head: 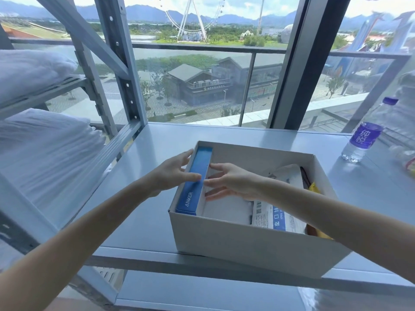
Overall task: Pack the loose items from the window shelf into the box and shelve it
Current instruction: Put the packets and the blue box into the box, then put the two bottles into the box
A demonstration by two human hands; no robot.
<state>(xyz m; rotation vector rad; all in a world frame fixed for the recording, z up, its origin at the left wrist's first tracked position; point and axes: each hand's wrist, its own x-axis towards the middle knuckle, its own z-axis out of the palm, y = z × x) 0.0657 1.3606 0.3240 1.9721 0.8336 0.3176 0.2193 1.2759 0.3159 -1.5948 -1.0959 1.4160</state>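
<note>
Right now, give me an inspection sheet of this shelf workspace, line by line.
Surface: grey metal shelf; white box stands near its front edge.
Job's things: white box open; blue Anker box on edge along its left wall; mask packet and yellow item at its right; water bottle upright on the shelf, unpacked.
Clutter: clear plastic at far right, blurred.
Hands: left hand rests on the blue Anker box, thumb across its top; right hand open inside the box beside it.
Cables: thin dark strand by the mask packet; cannot tell what.
Surroundings: white bedding on rack at left; window behind.
</note>
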